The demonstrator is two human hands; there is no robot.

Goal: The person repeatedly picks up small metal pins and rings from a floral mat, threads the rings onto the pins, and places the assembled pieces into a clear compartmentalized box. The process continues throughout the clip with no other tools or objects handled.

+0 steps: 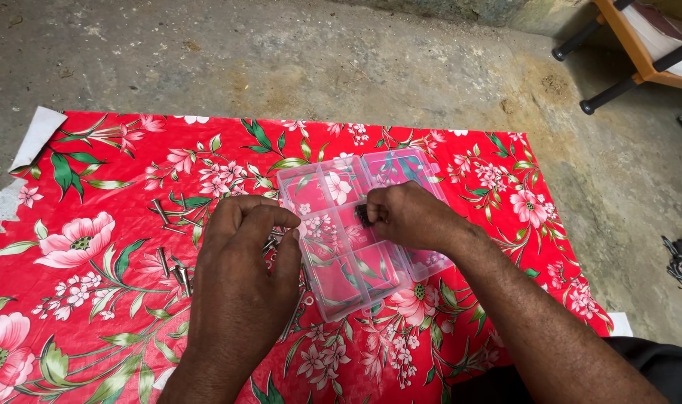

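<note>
I see a clear plastic organiser box (356, 247) with a grid of small compartments, lying lid-open on a glossy red floral sheet (468, 329) spread over rough grey concrete floor (281, 60). The box is thin-walled and see-through, so the flower print shows through its bottom.

My right hand (412, 217) rests over the box's middle compartments, fingers curled tight and pinched on something small and dark (363, 215); I cannot tell what it is. My left hand (243, 262) sits just beside the box's left wall, fingers bent and loosely cupped over slim metal screws (270, 243); whether it actually grips one is hidden.

More metal screws (172, 269) lie scattered on the sheet to the left of the box, some long and pin-like, near my left hand. That hand covers part of the pile and the box's left edge.

Beyond the box, the sheet ends in a straight edge with bare concrete past it. Well apart, up and to the right of the box, stand wooden furniture legs with black feet (606, 93). Bare sheet lies in front of the box, between my forearms.
</note>
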